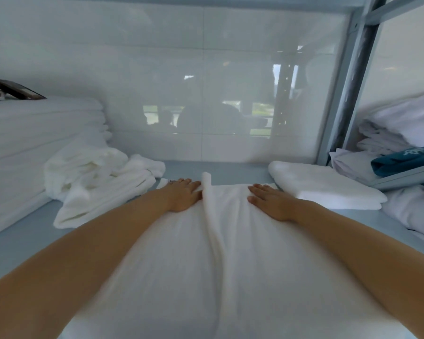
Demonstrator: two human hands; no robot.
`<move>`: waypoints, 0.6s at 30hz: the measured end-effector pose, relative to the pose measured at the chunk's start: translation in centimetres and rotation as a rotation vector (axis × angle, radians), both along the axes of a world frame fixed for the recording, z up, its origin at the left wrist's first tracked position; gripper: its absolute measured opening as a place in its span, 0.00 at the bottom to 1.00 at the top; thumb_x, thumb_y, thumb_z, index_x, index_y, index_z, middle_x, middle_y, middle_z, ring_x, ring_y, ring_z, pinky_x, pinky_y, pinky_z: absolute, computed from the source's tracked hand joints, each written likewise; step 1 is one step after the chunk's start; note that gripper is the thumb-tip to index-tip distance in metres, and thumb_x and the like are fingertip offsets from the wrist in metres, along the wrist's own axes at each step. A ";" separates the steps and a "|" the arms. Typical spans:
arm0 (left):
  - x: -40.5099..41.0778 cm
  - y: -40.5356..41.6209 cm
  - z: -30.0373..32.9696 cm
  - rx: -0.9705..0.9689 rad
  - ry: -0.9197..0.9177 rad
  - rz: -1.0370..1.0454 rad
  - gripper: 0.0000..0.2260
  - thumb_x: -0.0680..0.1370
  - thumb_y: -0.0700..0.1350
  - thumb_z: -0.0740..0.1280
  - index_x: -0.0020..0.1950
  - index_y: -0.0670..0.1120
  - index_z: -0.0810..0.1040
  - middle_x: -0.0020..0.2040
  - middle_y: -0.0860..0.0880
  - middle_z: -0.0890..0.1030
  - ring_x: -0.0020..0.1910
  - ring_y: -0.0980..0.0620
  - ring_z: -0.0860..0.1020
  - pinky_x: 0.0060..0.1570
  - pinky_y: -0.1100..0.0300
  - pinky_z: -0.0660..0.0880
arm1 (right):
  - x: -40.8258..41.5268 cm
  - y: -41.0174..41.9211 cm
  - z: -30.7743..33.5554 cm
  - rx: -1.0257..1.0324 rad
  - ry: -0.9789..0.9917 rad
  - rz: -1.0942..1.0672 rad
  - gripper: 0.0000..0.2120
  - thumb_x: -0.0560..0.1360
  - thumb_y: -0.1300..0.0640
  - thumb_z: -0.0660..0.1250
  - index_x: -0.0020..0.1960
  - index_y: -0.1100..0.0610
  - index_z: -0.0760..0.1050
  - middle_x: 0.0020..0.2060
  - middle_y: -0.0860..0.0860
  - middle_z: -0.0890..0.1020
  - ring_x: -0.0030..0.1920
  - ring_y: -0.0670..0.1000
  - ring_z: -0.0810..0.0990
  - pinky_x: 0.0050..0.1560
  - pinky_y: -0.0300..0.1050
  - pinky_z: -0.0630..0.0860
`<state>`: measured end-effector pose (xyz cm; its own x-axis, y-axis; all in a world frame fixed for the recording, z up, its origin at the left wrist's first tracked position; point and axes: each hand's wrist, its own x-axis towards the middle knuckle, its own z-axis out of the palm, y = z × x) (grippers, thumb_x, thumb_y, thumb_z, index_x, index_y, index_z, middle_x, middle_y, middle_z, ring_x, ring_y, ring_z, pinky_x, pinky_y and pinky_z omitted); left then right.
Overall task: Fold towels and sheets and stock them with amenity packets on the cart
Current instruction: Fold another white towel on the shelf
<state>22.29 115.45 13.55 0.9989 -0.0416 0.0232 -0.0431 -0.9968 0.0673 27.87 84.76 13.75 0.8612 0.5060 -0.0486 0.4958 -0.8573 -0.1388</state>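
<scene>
A white towel [220, 265] lies spread on the pale blue shelf [15, 245] in front of me, with a raised fold running down its middle. My left hand [182, 195] lies flat on the towel's far left part, fingers straight. My right hand [271, 200] presses flat on the far right part, fingers straight too. Both forearms stretch out over the cloth. A folded white towel [321, 185] sits just right of my right hand.
A rumpled heap of white towels [101, 178] lies at the left, beside a tall stack of folded linen [32, 143]. At the right, a grey metal rack post [357, 77] stands before shelves with white linens [411, 121] and a teal cloth [402, 161]. A glossy white wall [206, 81] closes the back.
</scene>
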 end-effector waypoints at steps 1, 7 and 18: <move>0.5 0.3 0.1 0.006 -0.001 -0.002 0.31 0.84 0.65 0.44 0.83 0.51 0.55 0.82 0.43 0.59 0.81 0.43 0.57 0.78 0.44 0.53 | 0.6 0.1 0.0 -0.001 0.000 -0.008 0.31 0.84 0.36 0.44 0.84 0.47 0.48 0.83 0.47 0.49 0.82 0.49 0.47 0.81 0.51 0.44; 2.9 1.6 0.8 0.154 -0.017 0.072 0.29 0.85 0.63 0.43 0.83 0.52 0.55 0.82 0.42 0.56 0.81 0.43 0.55 0.78 0.44 0.54 | 2.3 -0.1 0.5 -0.039 -0.057 -0.049 0.31 0.85 0.37 0.44 0.83 0.49 0.52 0.83 0.51 0.53 0.82 0.53 0.52 0.81 0.55 0.48; -2.7 2.3 1.6 0.078 -0.178 0.005 0.24 0.86 0.52 0.56 0.81 0.49 0.61 0.83 0.44 0.57 0.81 0.46 0.58 0.77 0.51 0.56 | -2.0 -2.7 1.2 0.073 -0.188 0.020 0.22 0.86 0.48 0.55 0.78 0.53 0.68 0.78 0.52 0.68 0.77 0.52 0.66 0.75 0.42 0.57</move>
<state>19.57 117.77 15.16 0.9794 -0.0454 0.1968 -0.0426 -0.9989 -0.0186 25.90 82.06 14.95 0.8413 0.5195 0.1492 0.5358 -0.8380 -0.1033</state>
